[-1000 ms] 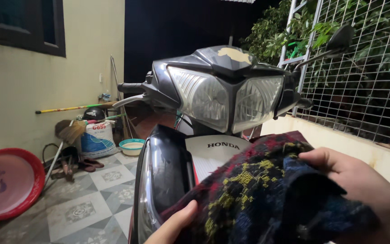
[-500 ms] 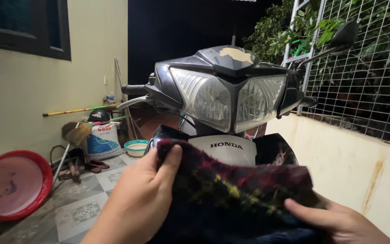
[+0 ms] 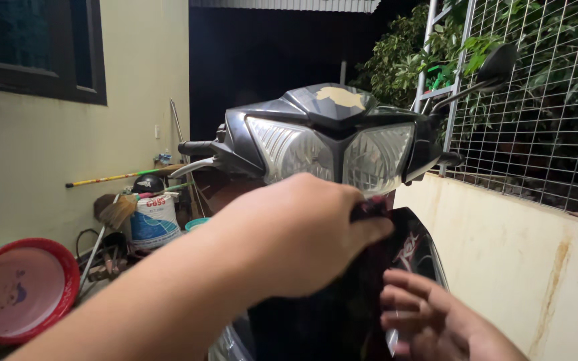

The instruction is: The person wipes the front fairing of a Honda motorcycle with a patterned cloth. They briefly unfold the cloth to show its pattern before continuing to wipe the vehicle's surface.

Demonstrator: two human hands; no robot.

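A motorcycle (image 3: 332,144) stands nose-on to the camera, its twin headlight under a black cowl with a worn pale patch on top. The left hand (image 3: 296,234) is closed in front of the motorcycle, just below the headlight, its fingers curled together around a dark cloth (image 3: 369,207) with reddish flecks; only a small fold of the cloth shows past the knuckles, pressed against the motorcycle's front panel. The right hand (image 3: 429,321) sits lower, at the bottom right of the front panel, with its fingers loosely spread and slightly bent (whether they touch the glossy fender (image 3: 413,251) or the cloth cannot be told, as the hand is blurred).

Left of the motorcycle, against the cream wall, lie a red basin (image 3: 18,291), a blue and white bucket (image 3: 154,220) and a broom (image 3: 118,208). Right of the motorcycle, a wire mesh fence (image 3: 536,113) tops a low wall, with green leaves behind it.
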